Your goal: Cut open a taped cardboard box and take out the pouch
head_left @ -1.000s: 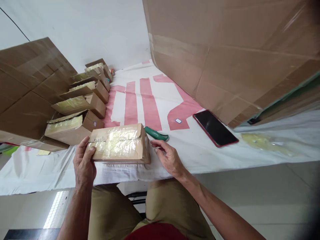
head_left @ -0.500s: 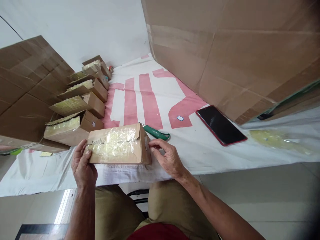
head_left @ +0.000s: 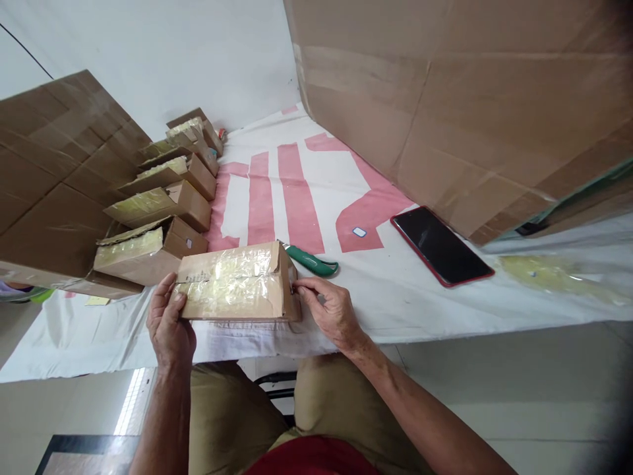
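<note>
Taped cardboard box (head_left: 236,284) lying on counter (head_left: 395,297) edge, long side running left to right between both hands. Left hand (head_left: 171,323) curling around left end. Right hand (head_left: 332,313) pinching right end. Green-handled knife (head_left: 311,260) lying just behind, nearer right hand.

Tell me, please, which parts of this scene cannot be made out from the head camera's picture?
- Contents of the small brown cardboard box wrapped in clear tape: closed, hidden by its walls.
- Green-handled knife: blade end hidden behind that box.
- Printed label on the box: too small to read.
- Large brown cardboard carton: cut off by the top and right edges.
- Left hand and right hand: palms hidden.
</note>
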A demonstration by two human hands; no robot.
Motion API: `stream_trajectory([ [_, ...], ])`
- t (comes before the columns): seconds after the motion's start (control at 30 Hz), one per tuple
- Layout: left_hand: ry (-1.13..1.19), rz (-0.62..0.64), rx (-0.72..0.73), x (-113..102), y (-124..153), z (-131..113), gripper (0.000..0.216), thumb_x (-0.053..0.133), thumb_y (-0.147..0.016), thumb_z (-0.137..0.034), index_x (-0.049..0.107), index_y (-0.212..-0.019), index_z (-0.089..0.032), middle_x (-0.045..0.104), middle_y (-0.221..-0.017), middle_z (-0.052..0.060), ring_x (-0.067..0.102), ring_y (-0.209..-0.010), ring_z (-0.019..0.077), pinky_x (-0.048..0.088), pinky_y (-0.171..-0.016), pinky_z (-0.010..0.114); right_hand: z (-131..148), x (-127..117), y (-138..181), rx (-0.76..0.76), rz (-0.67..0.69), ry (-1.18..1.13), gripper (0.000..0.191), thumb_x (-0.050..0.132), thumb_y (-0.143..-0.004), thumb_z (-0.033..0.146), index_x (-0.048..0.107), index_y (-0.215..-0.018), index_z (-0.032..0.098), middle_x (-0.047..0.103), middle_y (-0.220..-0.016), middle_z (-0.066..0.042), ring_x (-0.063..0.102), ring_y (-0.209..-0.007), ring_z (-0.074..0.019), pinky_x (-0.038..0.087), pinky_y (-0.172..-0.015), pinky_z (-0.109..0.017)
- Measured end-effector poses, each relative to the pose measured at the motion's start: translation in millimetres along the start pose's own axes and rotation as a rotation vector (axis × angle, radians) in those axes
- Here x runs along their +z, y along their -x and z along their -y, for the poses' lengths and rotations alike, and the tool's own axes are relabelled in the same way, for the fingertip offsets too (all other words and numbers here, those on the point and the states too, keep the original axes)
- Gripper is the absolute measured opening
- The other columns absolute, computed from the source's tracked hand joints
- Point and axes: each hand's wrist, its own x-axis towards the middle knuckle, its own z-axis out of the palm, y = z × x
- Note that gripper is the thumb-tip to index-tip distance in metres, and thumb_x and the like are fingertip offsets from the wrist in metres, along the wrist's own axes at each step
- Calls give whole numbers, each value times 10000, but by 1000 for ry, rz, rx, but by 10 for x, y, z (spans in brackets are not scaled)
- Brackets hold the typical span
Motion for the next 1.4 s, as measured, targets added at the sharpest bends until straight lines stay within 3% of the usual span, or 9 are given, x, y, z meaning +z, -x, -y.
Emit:
stream_trajectory([
  [0.17,-10,-15,10,3,0,4,436,744,-629,-211,747,-1065,-208,718,-1018,16,642,-988,178,439,-1057,338,77,6,46,-41,6,55,169,600,-892,143,721,-986,215,783,-946,-47,735,-831,-175,589,-765,-275],
  [0.3,-29,-13,10,6,9,1,435,746,-637,-226,747,-1072,-212,724,-1029,21,646,-1005,189,451,-1052,349,105,71,-16,-75,-22,163,186,541,-896,134,706,-913,216,766,-893,-62,718,-812,-190,570,-745,-300],
  [0.43,-61,2,31,-5,10,21,427,725,-668,-245,736,-1094,-215,722,-1055,30,648,-1029,202,456,-1051,365,60,61,-38,35,-20,82,172,541,-891,155,697,-847,213,756,-813,-36,705,-732,-165,557,-688,-263],
  [0.6,-26,-11,11,0,10,26,431,741,-658,-239,738,-1088,-209,709,-1035,21,636,-984,180,445,-1030,333,75,-24,42,190,30,-27,151,579,-898,230,729,-909,211,783,-848,-28,721,-731,-163,573,-689,-255],
  [0.7,-10,-11,-1,9,18,13,434,750,-651,-239,742,-1084,-210,708,-1036,21,632,-981,181,446,-1019,331,127,-11,54,153,38,-17,144,609,-893,256,724,-964,209,781,-900,-38,717,-756,-166,575,-697,-260],
  [0.87,-39,7,17,-7,25,25,422,732,-692,-250,728,-1112,-211,700,-1059,25,630,-1026,190,433,-1042,338,102,72,-3,35,-17,134,155,542,-905,190,693,-883,215,754,-843,-42,701,-744,-169,551,-656,-258],
  [1.27,-151,24,13,-73,22,82,478,732,-742,-350,689,-1197,-211,688,-1182,63,621,-1141,243,437,-1084,391,120,81,14,48,-9,142,152,543,-911,200,690,-922,236,764,-897,-45,722,-799,-185,585,-715,-278],
  [1.4,-208,35,31,-161,-24,178,484,735,-759,-373,695,-1218,-227,690,-1208,64,614,-1176,262,442,-1097,414,28,55,12,197,-37,15,148,540,-931,274,662,-860,232,729,-745,-21,742,-700,-188,579,-621,-262],
])
